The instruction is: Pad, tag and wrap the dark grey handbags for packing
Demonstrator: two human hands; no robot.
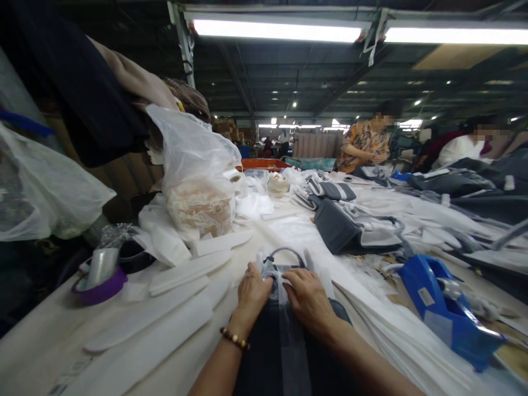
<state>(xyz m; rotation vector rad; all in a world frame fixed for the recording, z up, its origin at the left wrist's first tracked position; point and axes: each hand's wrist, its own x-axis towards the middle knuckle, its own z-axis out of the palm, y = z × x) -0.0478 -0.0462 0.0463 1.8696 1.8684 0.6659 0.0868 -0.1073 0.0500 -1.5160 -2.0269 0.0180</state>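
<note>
A dark grey handbag (264,357) lies in front of me, its thin looped handle (289,251) pointing away. A translucent strip (293,352) runs lengthwise down its middle. My left hand (252,291), with a beaded bracelet at the wrist, is closed at the bag's top left, thumb against crinkled clear plastic by the handle base. Curled over the top right part is my right hand (307,294), its fingertips at the strip's upper end. Pale wrapping stands up on both sides of the handle. The undersides of my fingers are hidden.
Flat white padding pieces (165,324) lie left, near a purple tape roll (101,289). A blue tape dispenser (449,313) stands right. Beyond are another grey bag (350,228), long white sheets (383,308) and a stuffed plastic sack (202,192). Co-workers (365,143) are across the table.
</note>
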